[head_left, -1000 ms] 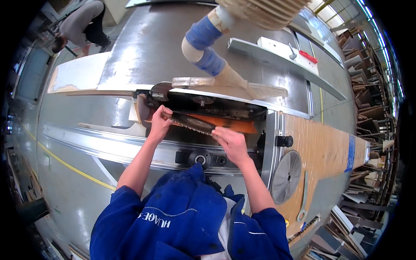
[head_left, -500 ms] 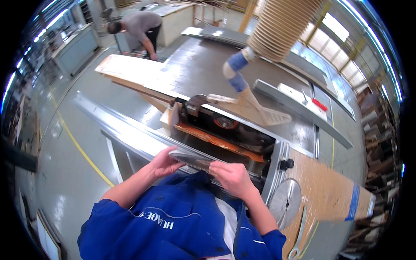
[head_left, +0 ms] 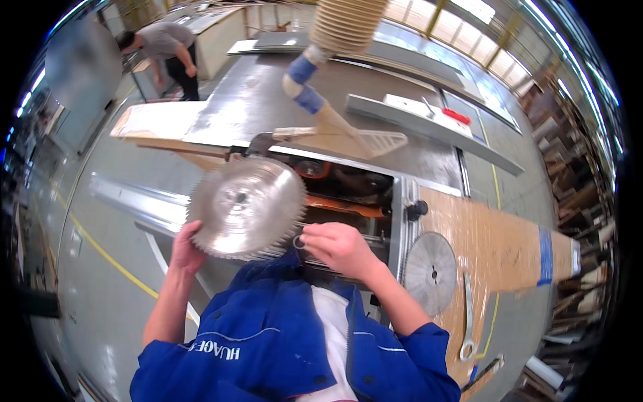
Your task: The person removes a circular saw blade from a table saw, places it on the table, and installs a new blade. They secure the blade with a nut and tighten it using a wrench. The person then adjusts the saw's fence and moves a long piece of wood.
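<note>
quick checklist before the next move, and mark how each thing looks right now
1. Saw blade held: ok, the left hand grips its edge.
2. Small ring held: ok, pinched in the right hand.
3. Hands covered near the teeth: not ok, both are bare.
4. Second blade and wrench set down: ok, both lie on the brown board.
5. Other person away from the blade: ok, bending beyond the saw table.
6. Power off: cannot tell, no frame shows it.
</note>
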The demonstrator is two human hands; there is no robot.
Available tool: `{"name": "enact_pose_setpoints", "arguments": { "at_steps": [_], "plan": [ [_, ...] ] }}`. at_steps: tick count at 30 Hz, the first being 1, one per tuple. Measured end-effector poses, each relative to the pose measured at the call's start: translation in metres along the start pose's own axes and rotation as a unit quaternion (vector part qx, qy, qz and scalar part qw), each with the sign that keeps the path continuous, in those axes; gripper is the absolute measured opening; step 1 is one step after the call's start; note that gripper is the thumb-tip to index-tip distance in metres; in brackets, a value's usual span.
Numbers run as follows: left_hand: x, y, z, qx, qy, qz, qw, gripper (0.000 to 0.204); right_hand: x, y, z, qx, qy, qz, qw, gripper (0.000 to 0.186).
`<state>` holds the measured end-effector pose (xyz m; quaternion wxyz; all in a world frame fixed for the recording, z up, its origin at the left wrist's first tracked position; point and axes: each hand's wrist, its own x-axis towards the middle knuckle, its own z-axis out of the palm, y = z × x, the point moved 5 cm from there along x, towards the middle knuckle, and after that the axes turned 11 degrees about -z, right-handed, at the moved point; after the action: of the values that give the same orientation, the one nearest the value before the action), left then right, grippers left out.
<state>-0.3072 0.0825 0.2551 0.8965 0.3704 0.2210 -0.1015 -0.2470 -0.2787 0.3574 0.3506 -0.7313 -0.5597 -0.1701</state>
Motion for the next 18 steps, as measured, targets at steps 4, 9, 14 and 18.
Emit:
{"name": "enact_pose_setpoints", "arguments": {
  "at_steps": [4,9,14,18],
  "plan": [
    [-0.006,0.034,-0.015,-0.057,-0.011,0.096,0.994,0.052,-0.067,0.033,-0.018,-0.088,0.018,0.186,0.978,0.028],
    [0.028,0.058,-0.022,-0.129,-0.035,0.157,0.978,0.043,-0.158,0.063,-0.024,-0.177,-0.007,0.337,0.925,0.035],
    [0.087,0.08,-0.038,-0.18,-0.049,0.156,0.97,0.033,-0.193,0.083,-0.01,-0.229,-0.177,0.323,0.901,0.038],
    [0.131,0.089,-0.013,-0.169,-0.029,0.14,0.975,0.023,-0.2,0.092,-0.011,-0.226,-0.246,0.307,0.891,0.035]
  ]
}}
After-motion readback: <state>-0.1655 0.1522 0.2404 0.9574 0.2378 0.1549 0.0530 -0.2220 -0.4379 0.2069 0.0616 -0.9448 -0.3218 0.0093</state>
